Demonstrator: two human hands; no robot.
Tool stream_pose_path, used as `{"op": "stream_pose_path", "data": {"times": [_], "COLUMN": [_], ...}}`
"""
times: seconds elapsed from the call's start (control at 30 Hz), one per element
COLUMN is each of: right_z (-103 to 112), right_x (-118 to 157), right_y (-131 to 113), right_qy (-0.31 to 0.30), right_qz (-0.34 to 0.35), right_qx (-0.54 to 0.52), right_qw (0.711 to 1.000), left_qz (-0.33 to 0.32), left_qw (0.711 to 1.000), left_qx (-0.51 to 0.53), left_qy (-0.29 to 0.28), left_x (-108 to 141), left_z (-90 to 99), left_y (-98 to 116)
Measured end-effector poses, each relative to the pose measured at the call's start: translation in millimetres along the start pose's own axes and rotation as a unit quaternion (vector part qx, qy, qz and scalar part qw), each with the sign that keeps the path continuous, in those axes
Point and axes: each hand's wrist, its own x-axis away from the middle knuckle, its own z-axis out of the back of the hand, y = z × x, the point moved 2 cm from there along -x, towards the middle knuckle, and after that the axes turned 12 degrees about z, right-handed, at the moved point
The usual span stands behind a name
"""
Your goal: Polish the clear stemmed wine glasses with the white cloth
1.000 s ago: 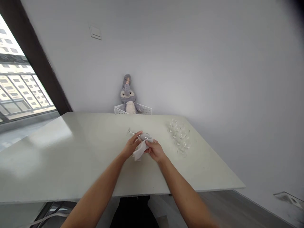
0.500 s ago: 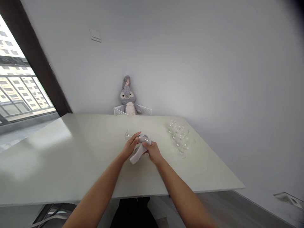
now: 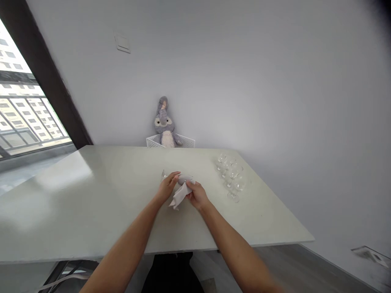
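Several clear stemmed wine glasses [image 3: 233, 175] stand on the glossy, pale-green table [image 3: 106, 211] before a plain light-grey wall [image 3: 259, 81] in the head view. One transparent goblet [image 3: 185, 178] is tilted sideways between both hands: the left hand [image 3: 167, 188] grips it near its stem; the right hand [image 3: 198, 196] pinches a soft white cloth [image 3: 180, 196] at its bowl.

Both forearms are bare. The left forearm [image 3: 131, 240] enters from seven o'clock and reaches toward one; the right forearm [image 3: 230, 240] enters from five and reaches toward eleven. Together they narrow to the left grip [image 3: 166, 189] and right grip [image 3: 198, 196], which sit near each other, the right one at about four o'clock of the left. The left fingers [image 3: 174, 175] point toward two o'clock. The right thumb [image 3: 190, 185] points toward ten, its fingers curled below, partly hidden.
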Motion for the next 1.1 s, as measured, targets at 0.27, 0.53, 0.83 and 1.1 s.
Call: {"op": "stream_pose_path", "data": {"times": [0.27, 0.53, 0.83, 1.1], "right_z": [1, 0, 12, 27], "right_x": [4, 6, -3, -10], "right_y": [-5, -14, -20, -38], "right_qy": [-0.06, -0.07, -0.078, -0.07], "right_qz": [0.065, 0.207, 0.094, 0.115], "right_qx": [0.133, 0.489, 0.34, 0.32], "right_qw": [0.987, 0.845, 0.932, 0.938], "left_qz": [0.009, -0.067, -0.21, -0.144], "left_qw": [0.992, 0.972, 0.872, 0.867], "left_qx": [0.112, -0.184, -0.436, -0.474], "left_qy": [-0.062, 0.131, 0.074, 0.06], "left_x": [4, 4, 3, -6], "left_z": [-4.8, 9.4, 14.9, 31.9], "left_y": [3, 1, 7, -4]}}
